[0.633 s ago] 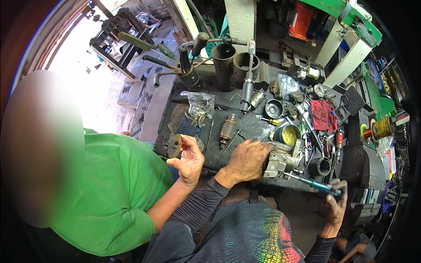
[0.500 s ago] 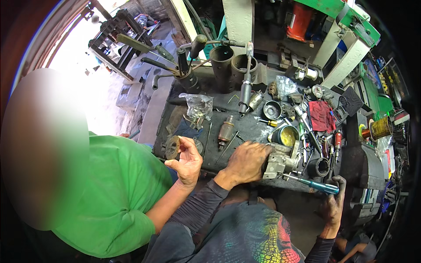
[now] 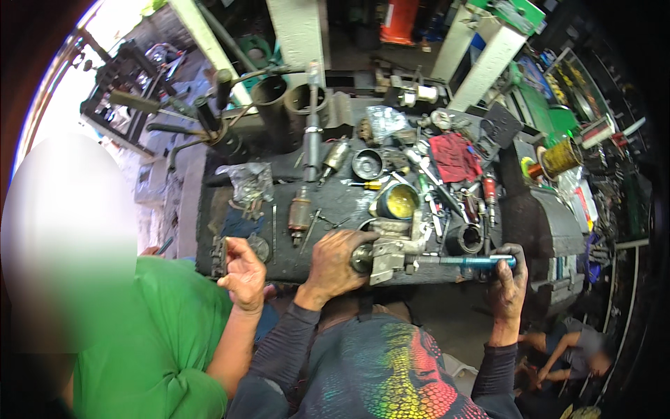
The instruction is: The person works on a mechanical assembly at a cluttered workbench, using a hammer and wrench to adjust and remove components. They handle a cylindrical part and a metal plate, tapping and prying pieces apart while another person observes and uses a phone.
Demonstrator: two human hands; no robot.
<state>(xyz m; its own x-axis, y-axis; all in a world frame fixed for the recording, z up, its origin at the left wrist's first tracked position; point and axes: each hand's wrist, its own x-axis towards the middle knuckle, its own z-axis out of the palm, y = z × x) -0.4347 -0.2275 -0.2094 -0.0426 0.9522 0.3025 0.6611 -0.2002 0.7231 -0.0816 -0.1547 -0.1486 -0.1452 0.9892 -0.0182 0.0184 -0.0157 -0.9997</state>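
the left hand (image 3: 331,264) closes its fingers on a metal housing (image 3: 388,261) at the counter's (image 3: 335,204) near edge while the right hand's (image 3: 510,290) fingers pinch a teal-handled screwdriver (image 3: 466,262) to its right.

Through the head camera I see a dark charcoal shirt (image 3: 349,366) with a large print of reptile-like scales (image 3: 401,363) across its front, running from teal and green through yellow to red. The close-fitting left sleeve (image 3: 287,339) is black and crinkled into folds, under a looser grey upper sleeve (image 3: 259,399). I make out a matching black right sleeve (image 3: 497,370), ending near the wrist. Left grip (image 3: 331,265) and right grip (image 3: 508,288) are bare, their fingers smudged with grime.
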